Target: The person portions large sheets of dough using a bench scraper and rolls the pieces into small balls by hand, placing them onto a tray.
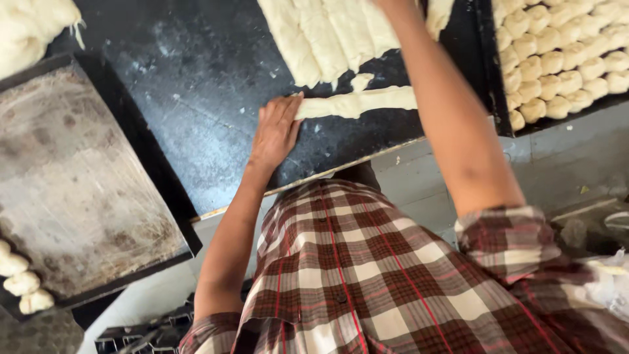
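Pale dough rope (pixel 357 103), lying flat

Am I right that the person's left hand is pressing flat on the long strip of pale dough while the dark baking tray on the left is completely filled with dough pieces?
Not quite: in the head view the left hand does press the long strip of pale dough, but the dark baking tray is mostly bare, with only a few dough pieces at its near corner.

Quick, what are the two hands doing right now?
Left hand: open, flat, fingertips against the end of a dough rope.
Right hand: out of view past the top edge; only the forearm shows.
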